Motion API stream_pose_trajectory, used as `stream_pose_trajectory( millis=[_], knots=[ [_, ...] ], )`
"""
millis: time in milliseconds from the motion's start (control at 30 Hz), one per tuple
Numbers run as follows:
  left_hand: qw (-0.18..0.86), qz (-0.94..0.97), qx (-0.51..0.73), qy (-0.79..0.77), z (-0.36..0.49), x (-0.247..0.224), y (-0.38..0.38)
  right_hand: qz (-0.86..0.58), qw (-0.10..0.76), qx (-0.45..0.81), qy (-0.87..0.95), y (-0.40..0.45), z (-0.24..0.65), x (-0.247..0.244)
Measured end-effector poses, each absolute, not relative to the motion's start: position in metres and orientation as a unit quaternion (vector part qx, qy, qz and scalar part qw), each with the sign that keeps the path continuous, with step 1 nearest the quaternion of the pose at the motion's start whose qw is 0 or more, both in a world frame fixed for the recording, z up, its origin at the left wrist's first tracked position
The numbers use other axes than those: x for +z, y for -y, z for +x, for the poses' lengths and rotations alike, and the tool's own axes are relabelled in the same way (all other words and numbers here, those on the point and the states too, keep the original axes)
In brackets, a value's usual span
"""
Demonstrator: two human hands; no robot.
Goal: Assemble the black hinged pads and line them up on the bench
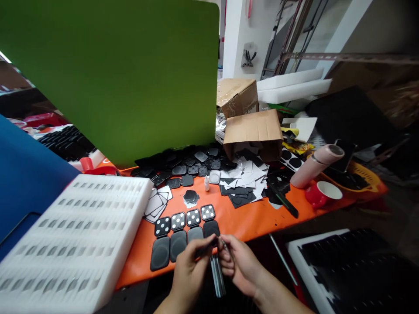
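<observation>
Both hands meet near the front edge of the orange table (pixel 229 222). My left hand (pixel 190 268) is closed, pinching a dark flat piece (pixel 206 247). My right hand (pixel 240 264) is closed beside it, its fingers bent around a thin dark piece that they mostly hide. Below the fingertips, several grey metallic strips (pixel 217 277) stand side by side; what supports them cannot be seen. Just beyond the hands, several hinged black pads lie opened in a row, their upper squares (pixel 178 220) dotted white and their lower panels (pixel 160 253) plain dark.
At left, a white foam tray (pixel 140 192) holds rows of thin pieces. Behind are black pads (pixel 193 169), a small white bottle (pixel 207 183), paper sheets (pixel 250 176) and a cardboard box (pixel 252 128). A pink flask (pixel 316 165) and red mug (pixel 322 195) stand right.
</observation>
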State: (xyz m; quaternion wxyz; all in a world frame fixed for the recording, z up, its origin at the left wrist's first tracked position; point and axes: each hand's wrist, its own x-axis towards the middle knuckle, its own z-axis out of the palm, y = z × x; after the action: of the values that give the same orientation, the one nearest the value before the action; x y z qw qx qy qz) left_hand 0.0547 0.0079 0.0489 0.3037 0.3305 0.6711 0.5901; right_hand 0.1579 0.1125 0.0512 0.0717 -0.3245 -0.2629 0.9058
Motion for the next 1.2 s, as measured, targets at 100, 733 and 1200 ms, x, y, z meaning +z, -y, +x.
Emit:
stream_pose_trajectory(
  millis=[100, 733, 1200],
  knots=[
    [0.367, 0.201, 0.622, -0.662, 0.05, 0.051, -0.03, -0.358, 0.19, 0.743, 0.533, -0.123, 0.174, 0.042],
    [0.072, 0.632, 0.124, -0.762, 0.036, -0.03, -0.066, -0.362, -0.008, 0.212, 0.908, -0.199, 0.157, -0.013],
    [0.035, 0.482, 0.155, -0.862, -0.067, 0.003, -0.103, -0.412, 0.248, 0.376, 0.792, -0.225, 0.174, -0.067]
  ],
)
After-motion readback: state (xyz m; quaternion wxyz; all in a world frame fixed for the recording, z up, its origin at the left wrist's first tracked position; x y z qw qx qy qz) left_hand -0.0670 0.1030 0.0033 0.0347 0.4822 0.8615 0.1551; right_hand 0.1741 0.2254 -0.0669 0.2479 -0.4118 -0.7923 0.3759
